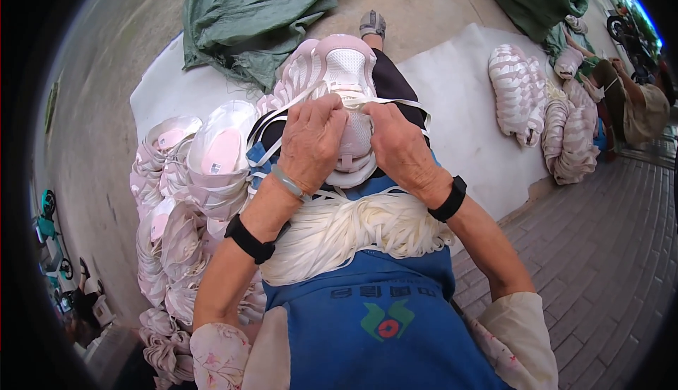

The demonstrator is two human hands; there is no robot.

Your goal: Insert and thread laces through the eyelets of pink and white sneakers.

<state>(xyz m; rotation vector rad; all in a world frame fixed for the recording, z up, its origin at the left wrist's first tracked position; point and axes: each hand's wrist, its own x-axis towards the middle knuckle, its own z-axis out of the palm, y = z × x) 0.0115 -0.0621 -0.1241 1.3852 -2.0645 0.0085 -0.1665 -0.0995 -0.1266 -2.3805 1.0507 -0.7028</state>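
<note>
A pink and white shoe upper (344, 62) lies across my lap, its toe pointing away from me. My left hand (311, 143) is closed in a pinch on a white shoelace (304, 95) at the left side of the eyelets. On the other side, my right hand (399, 141) pinches the lace too, and a loose end trails rightward over my dark trouser leg. The fingertips are partly hidden behind the knuckles. Close to my waist, a thick bundle of cream shoelaces (353, 231) rests on my blue apron (353, 319).
Stacked pink and white shoe uppers (222, 153) stand to my left. A green woven sack (258, 16) lies ahead on a white sheet (452, 108). More bundled uppers (517, 97) sit at the right, near another seated person (639, 108). Grey paving (572, 270) is at lower right.
</note>
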